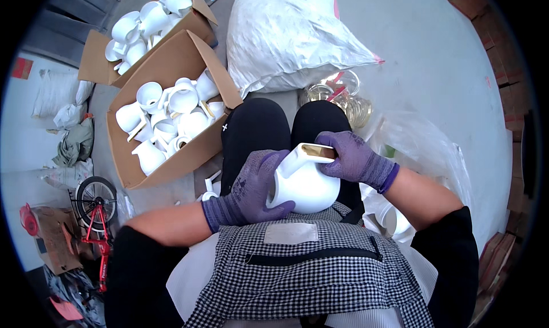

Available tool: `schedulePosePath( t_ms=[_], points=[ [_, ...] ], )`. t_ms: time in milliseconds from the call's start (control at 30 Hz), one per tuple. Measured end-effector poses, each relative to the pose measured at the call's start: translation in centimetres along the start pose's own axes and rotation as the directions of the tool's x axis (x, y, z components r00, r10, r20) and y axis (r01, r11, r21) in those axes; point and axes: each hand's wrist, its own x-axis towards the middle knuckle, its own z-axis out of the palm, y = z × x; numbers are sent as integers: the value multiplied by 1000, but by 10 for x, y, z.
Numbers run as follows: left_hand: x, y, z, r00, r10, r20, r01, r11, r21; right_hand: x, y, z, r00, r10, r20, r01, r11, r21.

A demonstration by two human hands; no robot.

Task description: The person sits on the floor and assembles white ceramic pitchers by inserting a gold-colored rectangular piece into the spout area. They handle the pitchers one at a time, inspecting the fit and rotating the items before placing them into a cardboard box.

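A white ceramic jug (303, 182) with a square spout rests on my lap, above a checked apron (311, 271). My left hand (251, 188), in a purple glove, grips the jug's left side and base. My right hand (351, 156), also gloved in purple, presses on the spout's rim, where a brownish patch (318, 151) shows. My black-trousered knees (286, 125) lie just beyond the jug.
Two open cardboard boxes (171, 59) filled with several white jugs stand at my left. A big white sack (291, 31) lies ahead, with clear glass items (343, 99) beside it. More white ware (394, 219) sits at my right. A small red bicycle (97, 214) stands at the far left.
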Motion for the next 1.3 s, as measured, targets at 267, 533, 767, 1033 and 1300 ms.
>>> schedulePosePath(
  t_ms=[267, 533, 767, 1033, 1300],
  points=[
    [31, 9, 4, 940, -341, 10, 341, 939, 45, 36, 21, -1, 990, 79, -117, -74, 996, 49],
    [43, 7, 7, 930, -358, -86, 357, 934, -20, 52, 32, 0, 981, 156, -118, -143, 983, 115],
    [13, -7, -18, 995, -100, -12, 98, 987, -125, 31, -10, -11, 988, 156, 2, -154, 977, -145],
    [-5, 32, -18, 955, 267, -129, -259, 963, 69, -55, -57, -42, 976, -220, 8, 219, 969, -112],
    [-1, 47, -24, 869, 495, -30, -486, 862, 145, -87, -60, -42, 920, -74, 385, 38, 994, 100]
  ],
)
